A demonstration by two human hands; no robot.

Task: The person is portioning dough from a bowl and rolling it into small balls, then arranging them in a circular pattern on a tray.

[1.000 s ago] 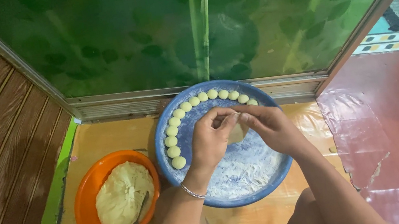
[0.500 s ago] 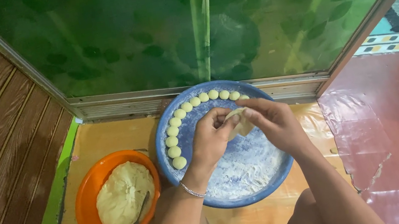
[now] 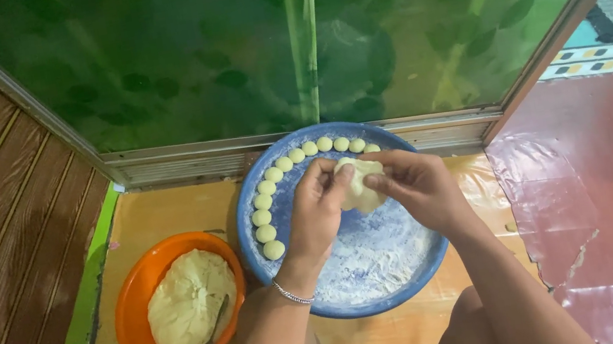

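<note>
Left hand (image 3: pixel 318 216) and right hand (image 3: pixel 414 186) each keep a pinching grip on a dough piece (image 3: pixel 360 184) above the blue tray (image 3: pixel 361 292), whose far-left rim carries dough balls (image 3: pixel 269 188); an orange bowl (image 3: pixel 138 311) sits left on the floor

Left hand (image 3: pixel 316 214) and right hand (image 3: pixel 418 187) meet, fingers pinched (forearms bare).
</note>
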